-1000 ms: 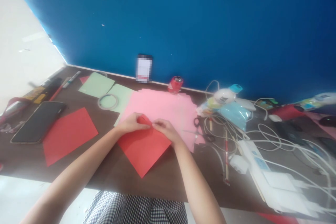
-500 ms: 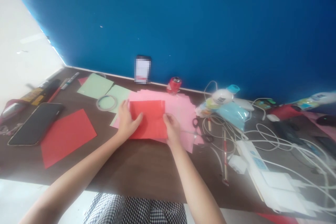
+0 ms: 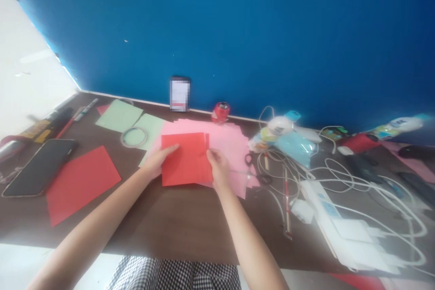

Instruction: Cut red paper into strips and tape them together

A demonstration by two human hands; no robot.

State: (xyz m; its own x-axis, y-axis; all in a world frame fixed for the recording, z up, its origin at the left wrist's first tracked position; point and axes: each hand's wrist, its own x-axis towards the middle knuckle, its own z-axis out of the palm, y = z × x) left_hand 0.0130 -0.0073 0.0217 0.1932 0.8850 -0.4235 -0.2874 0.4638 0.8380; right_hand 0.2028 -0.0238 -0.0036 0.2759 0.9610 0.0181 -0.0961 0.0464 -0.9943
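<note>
A sheet of red paper (image 3: 183,159) lies over a spread of pink sheets (image 3: 234,140), with a narrow crease or strip along its right side. Around its left edge is my left hand (image 3: 157,161), thumb stretched over the top face and the other fingers mostly hidden. My right hand (image 3: 219,165) pinches the right edge between thumb and fingers. Just right of that hand, scissors (image 3: 249,159) rest on the pink sheets. Behind the paper stands a small red can-like item (image 3: 220,112).
Left on the dark table (image 3: 176,231) are another red sheet (image 3: 83,183), a phone (image 3: 39,165), green sheets (image 3: 118,115) and a tape roll (image 3: 133,137). Rightward lie tangled white cables (image 3: 346,176), a power strip (image 3: 322,208) and a white bottle (image 3: 280,124). A blue wall (image 3: 217,31) rises behind.
The whole view has shifted slightly. My left hand has slid down and outward along the red paper's left edge, its thumb now nearer that edge. My right hand keeps its pinch.
</note>
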